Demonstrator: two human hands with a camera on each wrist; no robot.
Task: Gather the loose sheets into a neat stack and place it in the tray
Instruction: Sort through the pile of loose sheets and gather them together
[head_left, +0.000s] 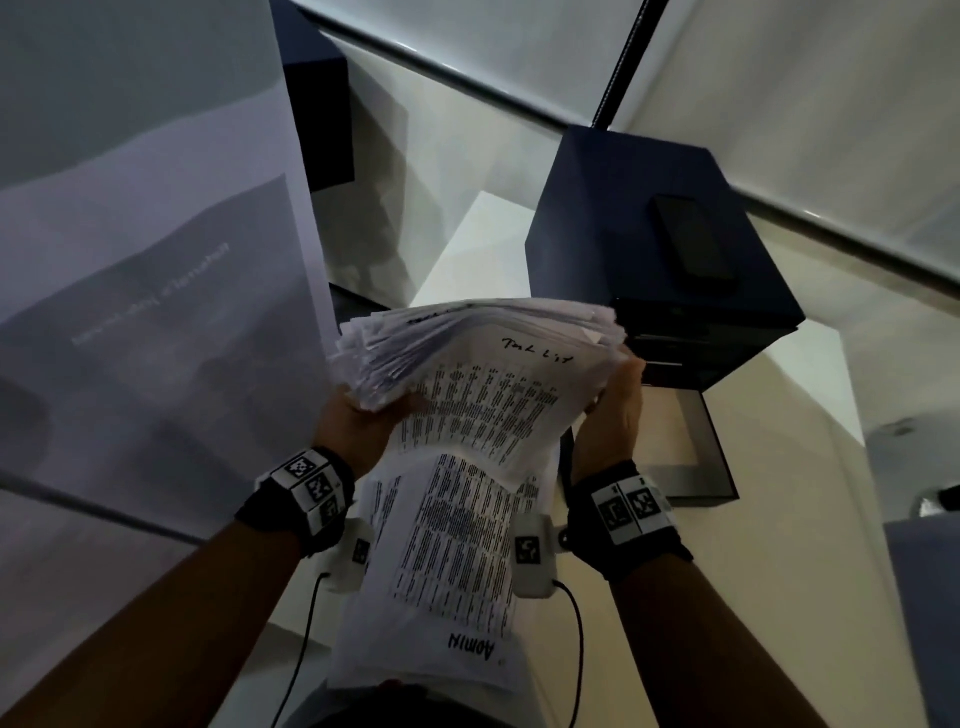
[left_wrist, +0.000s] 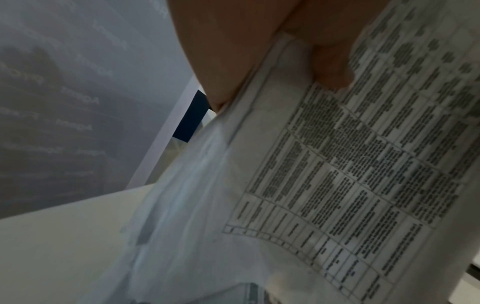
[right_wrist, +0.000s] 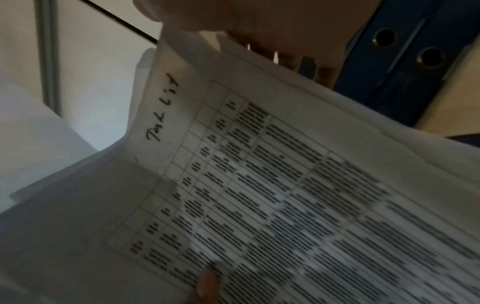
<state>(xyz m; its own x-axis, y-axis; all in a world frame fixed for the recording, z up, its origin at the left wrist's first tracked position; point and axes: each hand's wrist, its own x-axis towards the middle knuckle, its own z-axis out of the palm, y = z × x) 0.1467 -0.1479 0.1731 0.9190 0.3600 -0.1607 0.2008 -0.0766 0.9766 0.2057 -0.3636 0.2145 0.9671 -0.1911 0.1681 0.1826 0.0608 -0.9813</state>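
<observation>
I hold a thick, uneven stack of printed sheets (head_left: 483, 395) up in the air between both hands. The top sheet is a printed table with a handwritten heading; the far edges are fanned and ragged. My left hand (head_left: 358, 421) grips the stack's left side, with its thumb (left_wrist: 330, 61) pressed on the printed sheets (left_wrist: 337, 164). On the right side is my right hand (head_left: 615, 410), with its fingers (right_wrist: 293, 59) curled behind the sheets (right_wrist: 259, 185). A dark shallow tray (head_left: 714, 467) lies open just right of my right hand.
A dark blue drawer unit (head_left: 623, 218) stands behind the stack with a black phone (head_left: 696, 241) on top; it also shows as the blue unit (right_wrist: 405, 61) in the right wrist view. A large pale panel (head_left: 156, 260) rises at the left. A light desk (head_left: 779, 395) lies below.
</observation>
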